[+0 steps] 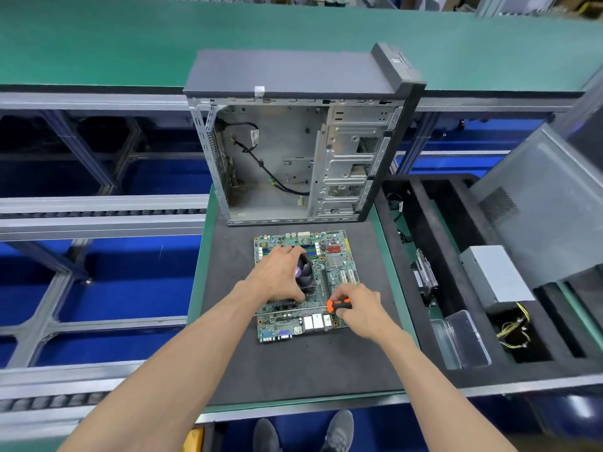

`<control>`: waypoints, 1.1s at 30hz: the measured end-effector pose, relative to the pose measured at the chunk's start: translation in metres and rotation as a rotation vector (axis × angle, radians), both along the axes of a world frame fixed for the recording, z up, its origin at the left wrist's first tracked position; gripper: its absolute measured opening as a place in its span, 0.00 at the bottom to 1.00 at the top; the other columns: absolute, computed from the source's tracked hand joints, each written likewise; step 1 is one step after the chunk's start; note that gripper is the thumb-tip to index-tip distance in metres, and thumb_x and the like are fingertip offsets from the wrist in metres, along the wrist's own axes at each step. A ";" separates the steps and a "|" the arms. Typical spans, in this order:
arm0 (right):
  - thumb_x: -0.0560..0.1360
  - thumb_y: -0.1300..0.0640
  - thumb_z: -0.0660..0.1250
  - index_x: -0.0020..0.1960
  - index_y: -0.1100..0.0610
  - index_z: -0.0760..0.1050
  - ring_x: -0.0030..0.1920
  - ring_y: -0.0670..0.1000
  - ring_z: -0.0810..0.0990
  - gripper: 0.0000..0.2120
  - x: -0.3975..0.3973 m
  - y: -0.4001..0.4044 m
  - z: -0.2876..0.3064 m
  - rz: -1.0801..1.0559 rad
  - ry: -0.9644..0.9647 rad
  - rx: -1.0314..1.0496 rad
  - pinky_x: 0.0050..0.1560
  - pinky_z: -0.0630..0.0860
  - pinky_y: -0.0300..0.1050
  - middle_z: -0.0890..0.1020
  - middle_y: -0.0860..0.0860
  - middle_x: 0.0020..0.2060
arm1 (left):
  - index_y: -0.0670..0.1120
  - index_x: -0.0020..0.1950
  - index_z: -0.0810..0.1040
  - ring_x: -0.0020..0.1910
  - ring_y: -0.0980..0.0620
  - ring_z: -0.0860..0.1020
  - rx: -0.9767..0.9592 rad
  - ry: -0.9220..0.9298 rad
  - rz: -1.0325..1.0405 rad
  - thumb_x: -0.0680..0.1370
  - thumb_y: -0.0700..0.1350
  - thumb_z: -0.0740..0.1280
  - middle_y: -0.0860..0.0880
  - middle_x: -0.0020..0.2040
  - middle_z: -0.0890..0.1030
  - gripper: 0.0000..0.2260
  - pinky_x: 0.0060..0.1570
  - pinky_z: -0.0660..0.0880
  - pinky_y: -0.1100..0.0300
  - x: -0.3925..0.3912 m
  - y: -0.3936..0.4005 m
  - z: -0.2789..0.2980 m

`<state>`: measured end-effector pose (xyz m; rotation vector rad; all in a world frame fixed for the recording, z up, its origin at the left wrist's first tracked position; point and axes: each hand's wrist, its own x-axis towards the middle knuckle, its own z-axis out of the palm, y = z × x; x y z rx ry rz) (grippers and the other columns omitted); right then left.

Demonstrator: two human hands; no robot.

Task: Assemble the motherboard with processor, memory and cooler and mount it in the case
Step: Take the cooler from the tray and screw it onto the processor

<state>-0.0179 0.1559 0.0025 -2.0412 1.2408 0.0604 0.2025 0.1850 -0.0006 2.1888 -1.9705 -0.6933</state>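
the motherboard [303,285] is laid flat on the tabletop [293,370], just in front of the open case [293,151]. the cooler [305,272] on it is gripped by the left hand [280,277]; a screwdriver [337,305] is held in the curled fingers [352,298] of the right hand [362,309] at the board's near right.

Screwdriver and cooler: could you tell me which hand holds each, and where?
Right hand grips the screwdriver by its orange-black handle; left hand grips the cooler from above.
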 end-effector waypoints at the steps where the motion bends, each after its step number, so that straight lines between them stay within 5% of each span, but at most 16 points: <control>1: 0.74 0.65 0.64 0.46 0.44 0.75 0.54 0.50 0.70 0.14 0.000 0.000 0.000 0.004 0.005 -0.003 0.54 0.57 0.47 0.76 0.42 0.43 | 0.50 0.68 0.65 0.56 0.49 0.68 0.001 -0.002 -0.002 0.58 0.57 0.76 0.51 0.59 0.73 0.42 0.52 0.77 0.49 0.000 0.000 -0.001; 9: 0.73 0.65 0.65 0.46 0.45 0.76 0.51 0.49 0.71 0.14 -0.004 0.004 0.005 0.017 0.020 -0.011 0.54 0.59 0.48 0.75 0.39 0.40 | 0.54 0.74 0.61 0.61 0.47 0.65 -0.047 -0.017 0.007 0.60 0.60 0.73 0.50 0.63 0.70 0.44 0.59 0.74 0.48 0.001 0.007 -0.012; 13: 0.70 0.66 0.66 0.41 0.42 0.76 0.49 0.50 0.77 0.17 -0.011 0.013 0.010 0.001 -0.001 0.012 0.58 0.68 0.48 0.81 0.43 0.43 | 0.55 0.73 0.60 0.60 0.47 0.65 -0.047 -0.016 0.008 0.59 0.62 0.71 0.50 0.63 0.70 0.44 0.59 0.74 0.47 0.002 0.006 -0.014; 17: 0.67 0.66 0.67 0.36 0.41 0.76 0.47 0.51 0.77 0.18 -0.022 0.028 0.008 0.009 -0.011 0.039 0.52 0.72 0.46 0.80 0.42 0.41 | 0.56 0.72 0.60 0.60 0.47 0.65 -0.055 -0.005 0.019 0.58 0.62 0.71 0.50 0.61 0.70 0.44 0.58 0.74 0.47 0.002 0.007 -0.017; 21: 0.67 0.66 0.66 0.35 0.43 0.78 0.43 0.51 0.76 0.17 -0.037 0.038 -0.003 -0.038 -0.008 0.060 0.40 0.70 0.41 0.80 0.45 0.39 | 0.57 0.72 0.59 0.60 0.47 0.64 -0.052 0.006 0.026 0.58 0.62 0.71 0.51 0.61 0.70 0.45 0.58 0.74 0.47 0.002 0.006 -0.017; 27: 0.69 0.66 0.69 0.39 0.44 0.78 0.45 0.42 0.73 0.15 -0.042 0.042 -0.016 -0.079 -0.007 0.011 0.54 0.68 0.48 0.77 0.39 0.38 | 0.58 0.73 0.58 0.60 0.47 0.63 -0.052 -0.006 0.028 0.59 0.62 0.71 0.50 0.63 0.69 0.45 0.59 0.73 0.48 0.001 0.006 -0.019; 33: 0.69 0.63 0.71 0.41 0.43 0.76 0.52 0.47 0.68 0.14 -0.043 0.042 -0.026 -0.027 0.097 -0.103 0.49 0.56 0.46 0.76 0.42 0.45 | 0.56 0.74 0.58 0.61 0.46 0.63 -0.061 -0.034 0.017 0.60 0.62 0.71 0.49 0.64 0.68 0.45 0.60 0.71 0.49 0.000 0.007 -0.021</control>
